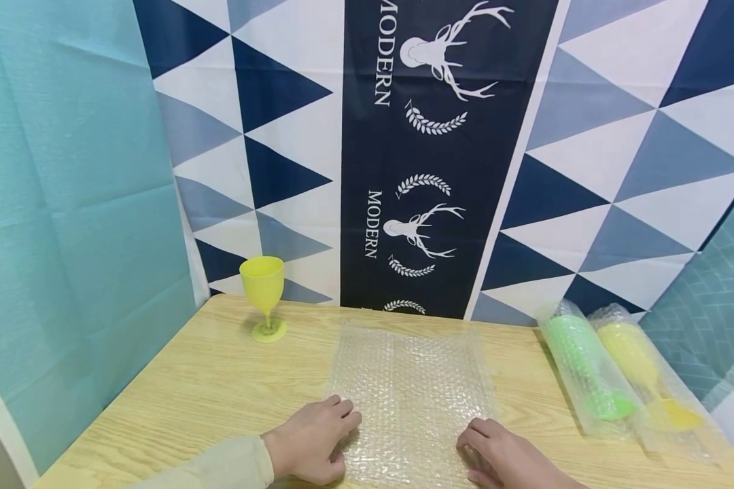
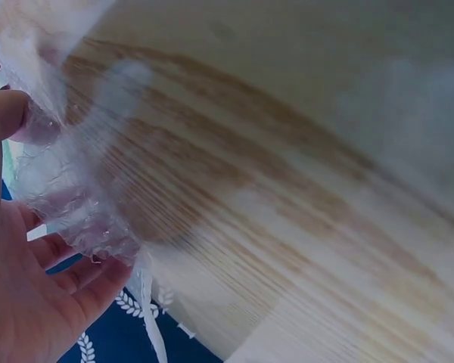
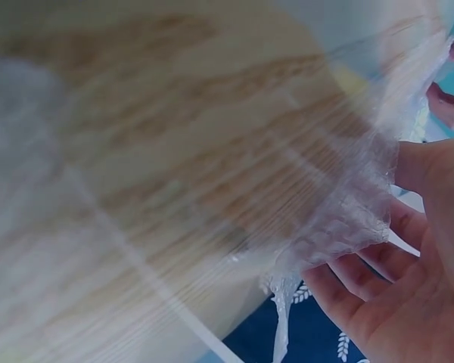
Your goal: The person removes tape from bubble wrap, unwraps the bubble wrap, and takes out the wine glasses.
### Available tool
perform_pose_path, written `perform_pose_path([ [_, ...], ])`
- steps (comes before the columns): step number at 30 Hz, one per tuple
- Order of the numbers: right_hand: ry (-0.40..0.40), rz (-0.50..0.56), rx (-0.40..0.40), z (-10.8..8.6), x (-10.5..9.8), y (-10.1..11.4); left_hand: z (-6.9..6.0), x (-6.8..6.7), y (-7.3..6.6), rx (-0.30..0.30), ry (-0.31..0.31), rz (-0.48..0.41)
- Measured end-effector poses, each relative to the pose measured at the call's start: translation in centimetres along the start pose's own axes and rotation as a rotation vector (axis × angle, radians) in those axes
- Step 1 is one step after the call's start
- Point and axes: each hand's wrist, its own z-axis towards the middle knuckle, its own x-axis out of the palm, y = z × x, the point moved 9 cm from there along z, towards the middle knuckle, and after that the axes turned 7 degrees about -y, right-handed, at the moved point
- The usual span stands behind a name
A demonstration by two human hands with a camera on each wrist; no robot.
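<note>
A clear bubble wrap sheet (image 1: 410,401) lies spread on the wooden table. My left hand (image 1: 315,438) holds its left edge, fingers bent over the plastic. At the right edge, my right hand (image 1: 504,451) grips it in the same way. In the left wrist view, crinkled bubble wrap (image 2: 68,197) sits between the thumb and fingers of my left hand (image 2: 38,280). The right wrist view shows the sheet's edge (image 3: 348,212) between the thumb and fingers of my right hand (image 3: 408,272). A yellow-green plastic goblet (image 1: 263,285) stands upright at the back left.
Two wrapped goblets, one green (image 1: 587,367) and one yellow (image 1: 642,367), lie side by side at the right of the table (image 1: 220,387). A patterned cloth (image 1: 293,136) hangs behind the table, and a teal cloth (image 1: 85,204) hangs at left.
</note>
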Motion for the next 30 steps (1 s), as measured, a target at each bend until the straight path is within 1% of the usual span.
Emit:
perform_pose_path([
  [4, -0.024, -0.019, -0.041, 0.1, 0.0, 0.1, 0.0, 0.2, 0.0, 0.019, 0.005, 0.001],
  [7, -0.065, -0.038, -0.117, 0.1, -0.1, 0.5, 0.1, 0.3, 0.0, 0.028, 0.006, -0.002],
  [11, -0.122, -0.074, -0.24, 0.0, -0.3, 1.1, 0.2, 0.4, 0.1, 0.026, 0.012, -0.022],
  [12, -0.131, -0.084, -0.262, 0.0, -0.3, 1.2, 0.3, 0.4, 0.2, 0.021, 0.017, -0.032],
  [14, -0.127, -0.09, -0.278, 0.0, -0.2, 1.2, 0.4, 0.4, 0.3, 0.011, 0.031, -0.048],
  [18, -0.116, -0.086, -0.276, 0.1, -0.1, 1.1, 0.5, 0.5, 0.3, 0.002, 0.05, -0.069],
  [19, -0.108, -0.079, -0.268, 0.1, -0.1, 1.1, 0.5, 0.5, 0.2, 0.003, 0.05, -0.067],
  [26, -0.123, -0.072, -0.263, 0.2, -0.1, 1.3, 0.5, 0.5, 0.2, 0.013, 0.031, -0.057],
  [28, -0.11, -0.066, -0.25, 0.3, -0.1, 1.3, 0.5, 0.5, 0.2, 0.014, 0.028, -0.049],
  [30, -0.079, -0.052, -0.227, 0.5, 0.1, 1.1, 0.5, 0.6, 0.1, 0.019, 0.024, -0.035],
])
